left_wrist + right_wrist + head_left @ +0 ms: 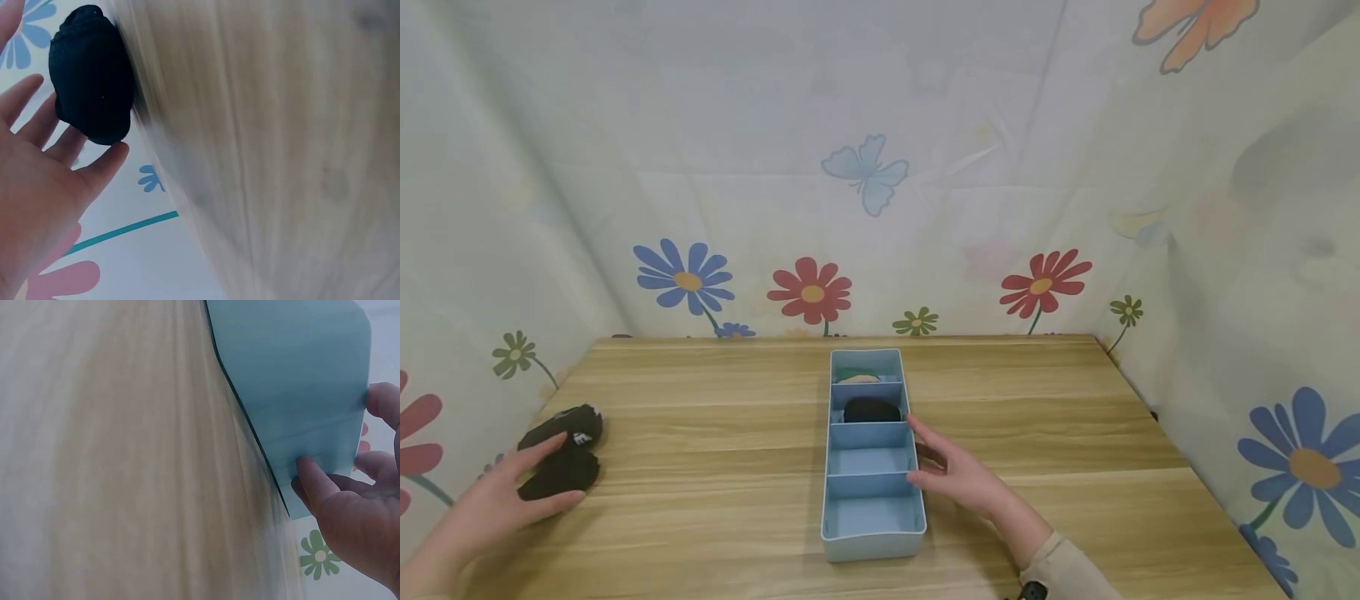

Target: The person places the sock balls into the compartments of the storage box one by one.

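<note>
My left hand (493, 508) reaches over the left side of the table, fingers spread about two black cloth bundles that look like rolled socks. The farther black bundle (583, 425) carries white lettering; the nearer one (565, 475) is plain. In the left wrist view, fingertips come right up to a black bundle (94, 78). My right hand (962, 479) touches the right side of a light blue divided box (872, 547), fingers extended along its wall. Another black bundle (871, 410) fills the box's second compartment from the back, and a green and beige cloth (857, 378) lies in the rearmost.
The box stands lengthwise at the middle of the wooden table (715, 500), with its two front compartments bare. A white cloth backdrop (925, 200) printed with flowers and butterflies closes off the back and both sides.
</note>
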A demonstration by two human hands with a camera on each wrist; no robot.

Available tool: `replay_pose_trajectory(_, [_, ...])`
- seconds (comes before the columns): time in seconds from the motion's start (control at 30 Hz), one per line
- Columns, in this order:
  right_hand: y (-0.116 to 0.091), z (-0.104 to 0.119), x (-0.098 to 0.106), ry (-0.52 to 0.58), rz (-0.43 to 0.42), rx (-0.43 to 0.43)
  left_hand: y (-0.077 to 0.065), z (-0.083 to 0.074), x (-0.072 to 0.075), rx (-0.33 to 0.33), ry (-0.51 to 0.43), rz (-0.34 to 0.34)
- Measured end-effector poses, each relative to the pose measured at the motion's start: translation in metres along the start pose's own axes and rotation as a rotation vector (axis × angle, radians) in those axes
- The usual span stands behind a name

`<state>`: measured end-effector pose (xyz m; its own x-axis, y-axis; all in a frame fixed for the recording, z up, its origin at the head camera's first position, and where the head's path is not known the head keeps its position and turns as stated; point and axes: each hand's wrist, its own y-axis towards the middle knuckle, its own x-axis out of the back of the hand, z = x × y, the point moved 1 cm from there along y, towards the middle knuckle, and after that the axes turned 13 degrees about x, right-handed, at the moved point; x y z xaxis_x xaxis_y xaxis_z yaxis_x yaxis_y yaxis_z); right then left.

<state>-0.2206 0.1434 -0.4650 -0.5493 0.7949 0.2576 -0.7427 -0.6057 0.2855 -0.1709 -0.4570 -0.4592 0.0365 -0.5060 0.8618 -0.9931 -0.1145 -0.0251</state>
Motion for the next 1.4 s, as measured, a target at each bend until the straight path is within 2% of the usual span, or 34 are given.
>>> replay_pose_trajectory(0.2, [-0.001,0.001,0.0,0.001,-0.003,-0.002,0.001,0.005,-0.001,0.0,0.012,0.061])
replay_pose_trajectory(0.37, [-0.001,0.0,0.0,-0.003,0.001,-0.003,0.001,0.01,-0.002,0.0,0.026,0.065])
replay_pose_trajectory(0.63, [-0.001,0.0,0.0,-0.005,-0.001,-0.004,0.0,0.023,-0.008,-0.082,-0.047,0.039])
replay_pose_trajectory(0.87, [-0.001,-0.001,0.0,-0.003,-0.004,-0.004,-0.001,0.032,-0.015,-0.167,-0.007,-0.082])
replay_pose_trajectory(1.03, [-0.001,0.0,0.0,0.003,-0.004,-0.002,0.0,0.025,-0.01,-0.121,0.049,-0.104])
replay_pose_trajectory(1.27, [0.0,-0.001,0.001,0.006,0.0,0.009,0.004,0.02,-0.002,-0.035,0.123,-0.079])
replay_pose_trajectory(1.4, [0.0,-0.001,0.001,-0.001,0.002,0.007,0.005,0.02,0.001,-0.009,0.139,-0.079])
